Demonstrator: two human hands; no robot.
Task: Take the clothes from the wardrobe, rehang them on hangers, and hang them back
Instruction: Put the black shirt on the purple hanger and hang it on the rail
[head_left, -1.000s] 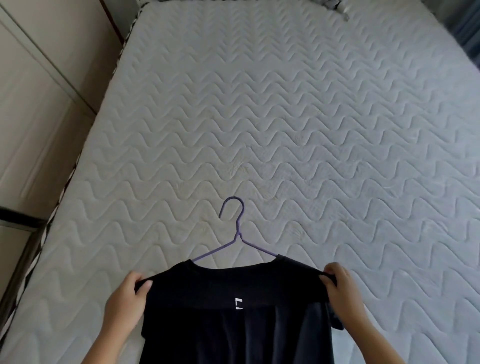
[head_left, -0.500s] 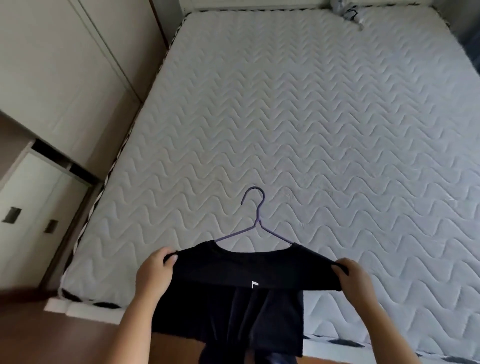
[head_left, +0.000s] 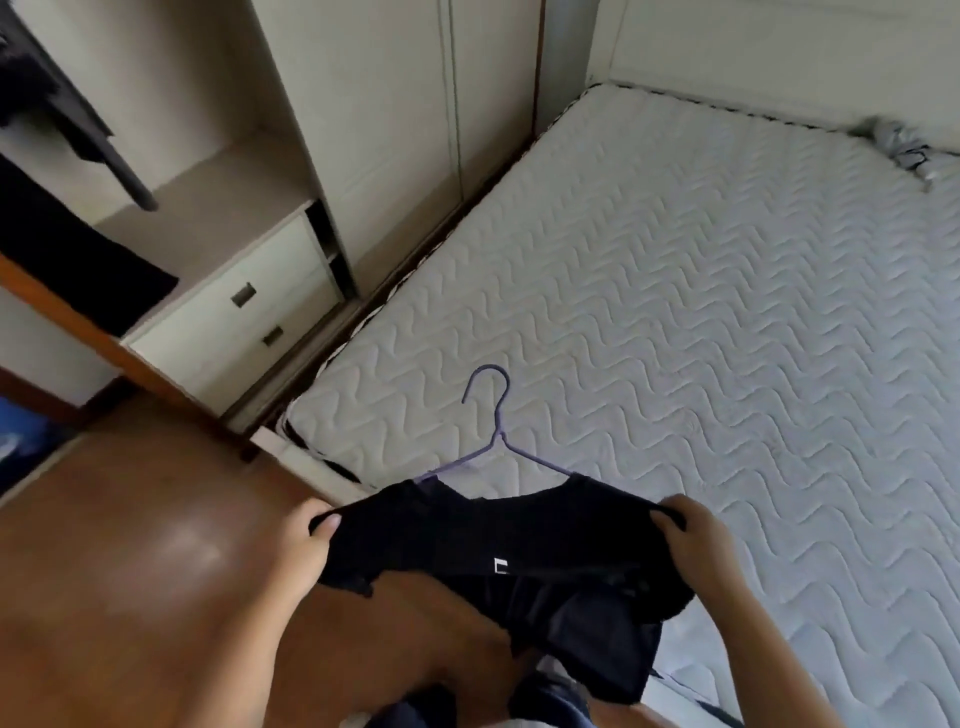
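A black T-shirt (head_left: 498, 545) hangs on a purple wire hanger (head_left: 493, 415), whose hook sticks up out of the collar. My left hand (head_left: 306, 540) grips the shirt's left shoulder and my right hand (head_left: 696, 540) grips its right shoulder. I hold the shirt in the air over the bed's near corner and the floor. The open wardrobe (head_left: 171, 171) is at the upper left, with dark clothes (head_left: 47, 104) hanging inside.
A white quilted mattress (head_left: 675, 312) fills the right side. A grey bundle (head_left: 904, 143) lies at its far edge. Two drawers (head_left: 244, 312) sit low in the wardrobe. Brown wooden floor (head_left: 130, 545) spreads at the lower left.
The view has swung left, from the mattress toward the wardrobe and floor. Both hands still hold the shirt on the hanger, now off the bed's edge.
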